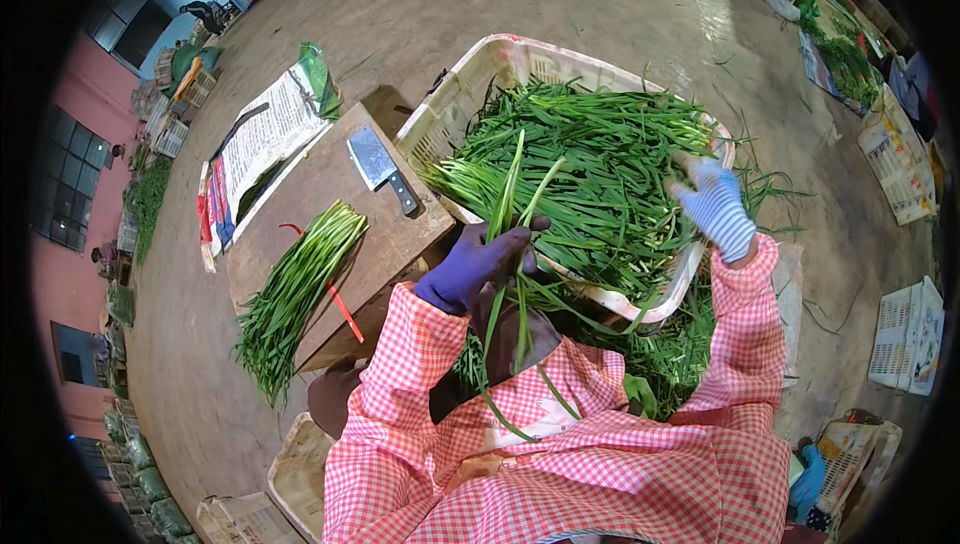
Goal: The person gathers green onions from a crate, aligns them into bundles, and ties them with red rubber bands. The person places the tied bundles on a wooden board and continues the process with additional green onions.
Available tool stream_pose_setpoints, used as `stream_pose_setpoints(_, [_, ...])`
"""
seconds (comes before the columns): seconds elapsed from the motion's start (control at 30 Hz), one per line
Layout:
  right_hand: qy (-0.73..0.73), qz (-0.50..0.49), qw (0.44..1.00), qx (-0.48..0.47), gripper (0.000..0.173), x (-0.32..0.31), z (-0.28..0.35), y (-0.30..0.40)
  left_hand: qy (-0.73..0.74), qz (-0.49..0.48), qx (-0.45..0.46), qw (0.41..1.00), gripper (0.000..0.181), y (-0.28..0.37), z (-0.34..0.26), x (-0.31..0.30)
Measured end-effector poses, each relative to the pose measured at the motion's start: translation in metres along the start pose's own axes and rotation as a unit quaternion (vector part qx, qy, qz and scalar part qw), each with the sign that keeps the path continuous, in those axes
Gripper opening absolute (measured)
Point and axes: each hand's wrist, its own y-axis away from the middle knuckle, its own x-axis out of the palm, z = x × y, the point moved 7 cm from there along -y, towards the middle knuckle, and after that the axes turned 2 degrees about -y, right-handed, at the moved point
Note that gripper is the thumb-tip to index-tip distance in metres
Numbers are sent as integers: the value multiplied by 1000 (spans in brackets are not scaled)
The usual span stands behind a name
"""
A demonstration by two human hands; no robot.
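Observation:
My left hand (484, 263), in a purple glove, grips a few long green stalks of garlic chives (510, 195) upright, their pale ends up. My right hand (712, 203), in a blue-and-white striped glove, is at the right end of a white plastic crate (525, 49) heaped with chives (577, 161); its fingers are apart beside the leaves, and whether they touch any is unclear. Left of the crate, a wooden board (277, 251) bears a bundle of chives (307, 274) lying across a red tie (345, 311). Near it lies a cleaver (379, 169) with a black handle.
A printed woven sack (262, 139) lies beyond the board's left edge. Loose green leaves (675, 349) are heaped below the crate at my right. Another crate (300, 469) stands at lower left. More crates (907, 334) stand along the right side, and others line the far left wall.

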Motion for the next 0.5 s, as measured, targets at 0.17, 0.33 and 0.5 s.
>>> stream_pose_setpoints(0.17, [-324, 76, 942, -42, 53, 34, 86, 21, -27, -125, 95, 987, 34, -2, 9, 13])
stream_pose_setpoints(0.33, [-568, 71, 820, 4, 35, 67, 118, 12, -250, -206, 207, 923, 38, 2, -3, 26])
stream_pose_setpoints(0.5, [-569, 32, 821, -9, 29, 67, 126, 10, 2, -128, 131, 983, 48, 14, 3, 41])
